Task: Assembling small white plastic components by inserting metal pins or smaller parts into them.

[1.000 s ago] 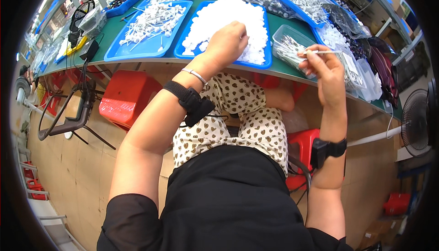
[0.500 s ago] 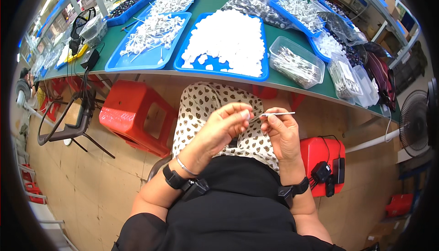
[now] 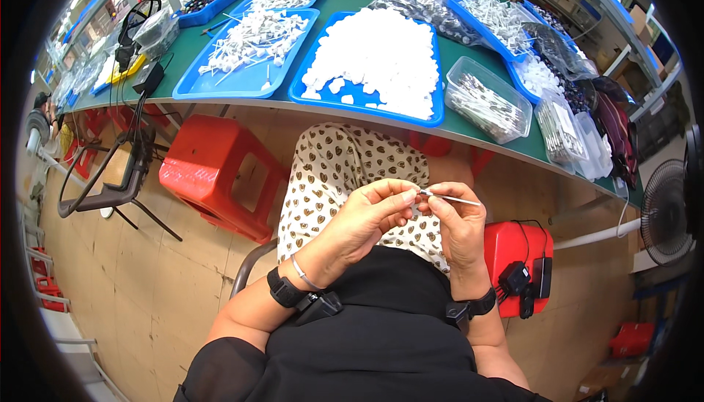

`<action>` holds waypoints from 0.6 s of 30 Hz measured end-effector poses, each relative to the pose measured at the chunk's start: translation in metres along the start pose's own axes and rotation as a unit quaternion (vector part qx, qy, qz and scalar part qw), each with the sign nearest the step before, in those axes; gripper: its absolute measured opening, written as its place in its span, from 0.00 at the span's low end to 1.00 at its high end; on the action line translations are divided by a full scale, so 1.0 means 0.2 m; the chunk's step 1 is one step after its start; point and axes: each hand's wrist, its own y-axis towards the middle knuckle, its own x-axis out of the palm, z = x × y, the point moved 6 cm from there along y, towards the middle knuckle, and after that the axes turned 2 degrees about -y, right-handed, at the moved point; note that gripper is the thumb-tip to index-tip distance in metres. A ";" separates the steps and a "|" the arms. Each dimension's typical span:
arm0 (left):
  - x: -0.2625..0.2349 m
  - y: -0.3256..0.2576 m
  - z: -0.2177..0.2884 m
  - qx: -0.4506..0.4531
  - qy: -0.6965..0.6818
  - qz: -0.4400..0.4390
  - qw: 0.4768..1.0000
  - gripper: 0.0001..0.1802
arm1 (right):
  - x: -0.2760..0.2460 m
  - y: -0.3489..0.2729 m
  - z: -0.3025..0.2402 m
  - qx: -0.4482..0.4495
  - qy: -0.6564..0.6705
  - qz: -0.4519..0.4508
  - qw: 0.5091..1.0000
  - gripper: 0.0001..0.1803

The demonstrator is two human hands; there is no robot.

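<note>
No words, numbers or signs can be read anywhere. A pale, label-like patch shows on a clear pack of thin sticks at the right end of the table, but any print on it is too small to make out. Small light marks on the black adapter, lying on the red stool, are likewise illegible.

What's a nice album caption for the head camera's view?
Left hand and right hand side by side at a thin white stick, a blue tray of small white pieces beyond.
</note>
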 end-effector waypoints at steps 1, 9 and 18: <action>0.00 0.00 0.00 0.000 -0.005 -0.003 1.000 0.11 | 0.00 0.00 0.00 0.000 0.001 0.000 1.000 0.08; -0.01 0.02 -0.03 -0.019 -0.042 -0.011 0.999 0.08 | 0.00 0.00 -0.02 -0.049 -0.062 -0.022 0.997 0.08; -0.02 0.04 -0.05 -0.047 -0.129 -0.051 0.989 0.14 | -0.02 -0.01 -0.03 -0.050 -0.073 0.003 0.996 0.09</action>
